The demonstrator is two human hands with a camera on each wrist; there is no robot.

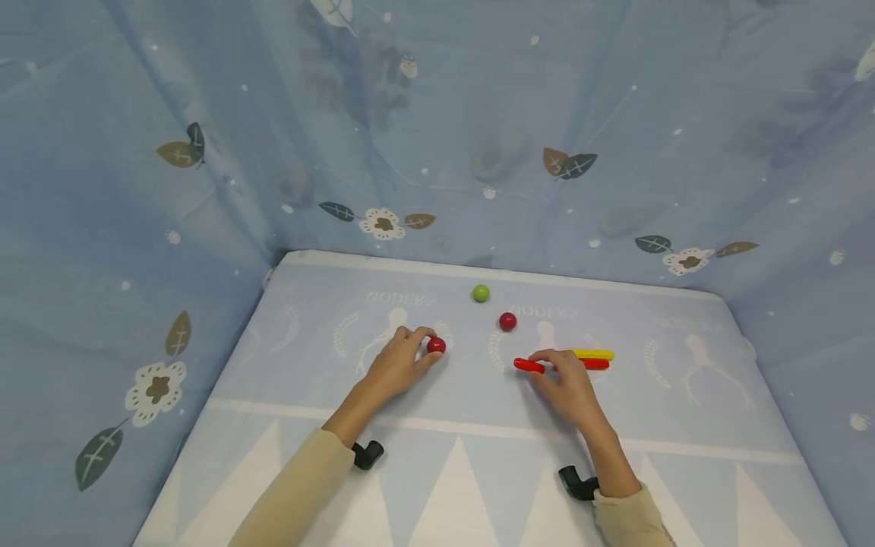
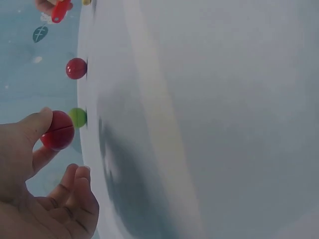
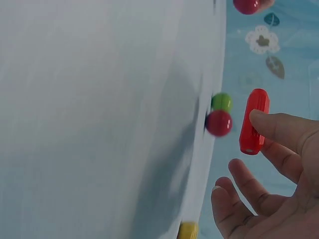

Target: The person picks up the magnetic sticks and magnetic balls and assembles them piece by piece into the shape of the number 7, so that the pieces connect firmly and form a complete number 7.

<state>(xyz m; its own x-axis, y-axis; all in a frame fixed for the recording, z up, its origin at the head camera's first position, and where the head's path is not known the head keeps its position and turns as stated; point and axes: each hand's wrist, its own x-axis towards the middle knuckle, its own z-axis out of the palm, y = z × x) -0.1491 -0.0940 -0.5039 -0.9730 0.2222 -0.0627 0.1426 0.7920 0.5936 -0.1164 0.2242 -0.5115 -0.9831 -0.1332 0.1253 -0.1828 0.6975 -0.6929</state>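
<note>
My left hand (image 1: 393, 368) pinches a glossy red ball (image 2: 59, 132) between thumb and forefinger. A thin seam runs round this ball, and the other fingers are loosely bent away from it. Over to the right, my right hand (image 1: 569, 389) holds a short red ribbed stick (image 3: 254, 122) with rounded ends by thumb and index finger. Just beyond that hand lie a yellow stick (image 1: 595, 354) and a second red stick (image 1: 597, 364), side by side and partly hidden by the fingers. Between the hands and farther back sits another red ball (image 1: 508, 322), with a green ball (image 1: 481, 293) behind it.
A pale blue and white patterned cloth (image 1: 472, 414) covers the table. Blue fabric walls (image 1: 444, 137) with flowers and leaves rise at the back and both sides. Black curved pieces (image 1: 578, 484) show at both wrists.
</note>
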